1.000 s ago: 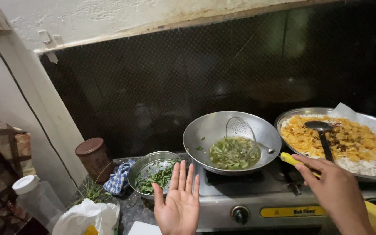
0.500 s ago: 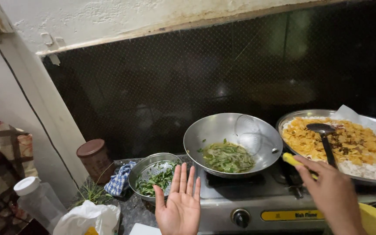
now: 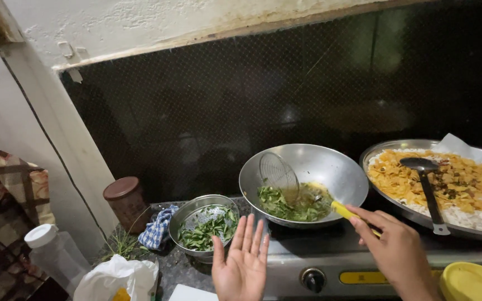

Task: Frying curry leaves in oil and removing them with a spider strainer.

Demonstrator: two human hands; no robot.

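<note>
Wire skimmer (image 3: pixel 279 174) w/ yellow handle (image 3: pixel 346 212) sits tilted in the steel wok (image 3: pixel 303 184) on the stove (image 3: pixel 330 256), its mesh end up against the wok's left wall, just above green leaves frying in oil (image 3: pixel 292 204). Right hand (image 3: pixel 393 251) pinches the handle end, fingers closed round it. Left hand (image 3: pixel 242 263) hovers palm up in front of the stove, fingers spread wide, holding nothing; it's just below a small steel bowl of green leaves (image 3: pixel 205 224).

Rt of the wok, nearly touching it, a big flat pan (image 3: pixel 444 184) of yellow flakes over white puffed stuff, dark ladle (image 3: pixel 426 189) lying in it. Yellow lid (image 3: pixel 472 281) at bottom rt corner. Left of the bowl: blue-checked cloth (image 3: pixel 158 227), brown-lidded jar (image 3: pixel 125 202) behind it, white plastic bag (image 3: pixel 115 278) in front, clear bottle w/ white cap (image 3: pixel 51 253) far left. Dark mesh screen (image 3: pixel 285 95) behind everything.
</note>
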